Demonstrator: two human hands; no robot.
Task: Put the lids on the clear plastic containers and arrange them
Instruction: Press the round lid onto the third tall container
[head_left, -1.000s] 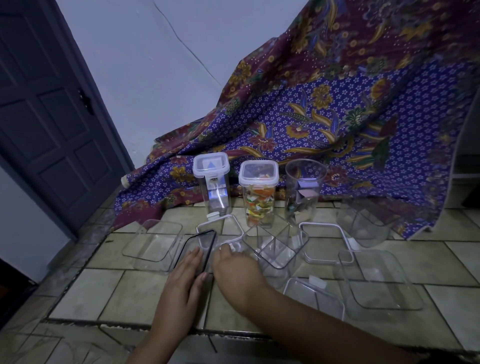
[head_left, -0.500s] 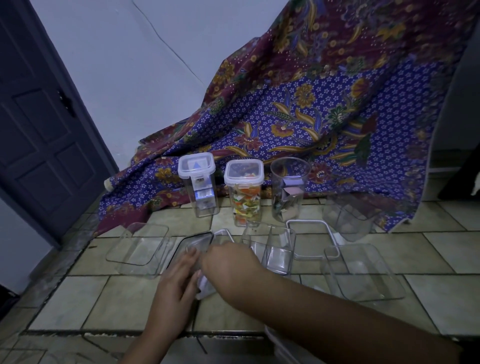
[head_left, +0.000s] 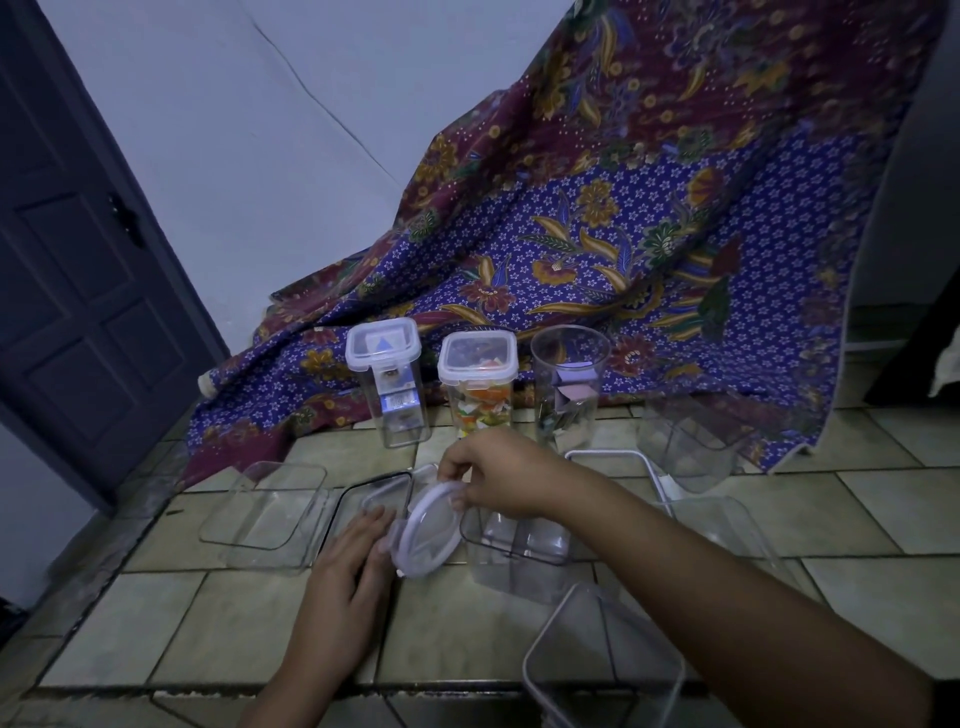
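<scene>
The right hand (head_left: 498, 480) pinches the round lid (head_left: 428, 530), tilted, by its upper edge, just beside the flat-spread left hand (head_left: 348, 566); so light a hold could let it slip onto the counter (head_left: 208, 623) short of the open round container (head_left: 569, 384) beyond the hands.

Three tall jars stand at the back: two with lids on, the left lidded jar (head_left: 387, 387) and the colourful-filled jar (head_left: 478, 387), plus one round open jar (head_left: 569, 395). Open clear tubs, I count five: the left tub (head_left: 262, 514), the centre tub (head_left: 514, 548), the back-right tub (head_left: 685, 441), the right tub (head_left: 727, 525) and the nearest tub (head_left: 613, 675). Loose lids: three that I can make out, one round lid (head_left: 428, 530), one black-rimmed lid (head_left: 363, 493) and one white-rimmed lid (head_left: 639, 460). Two hands, the left hand (head_left: 337, 577) and the right hand (head_left: 498, 478). One patterned cloth (head_left: 623, 249), one door (head_left: 67, 291).
</scene>
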